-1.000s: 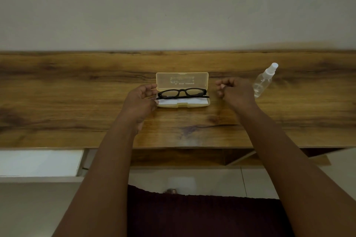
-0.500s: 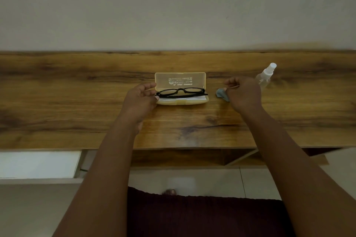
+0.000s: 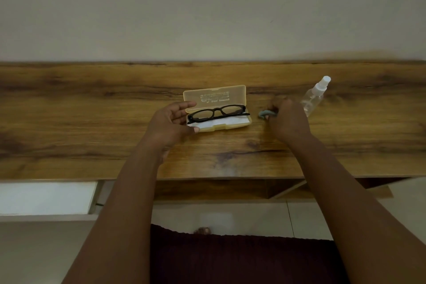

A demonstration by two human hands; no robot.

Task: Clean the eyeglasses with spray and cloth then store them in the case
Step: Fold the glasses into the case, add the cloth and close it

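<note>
Only print is sitting on the inside of the open lid of the yellow case: a few pale lines plus a small logo, showing upside down and too blurred to read.

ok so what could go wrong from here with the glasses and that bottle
1. The spray bottle stands right behind the right hand; lifting the cloth carelessly could knock it over.
2. The glasses sit loosely in the open case, which the left hand touches at one end; a nudge might tip them out.
</note>
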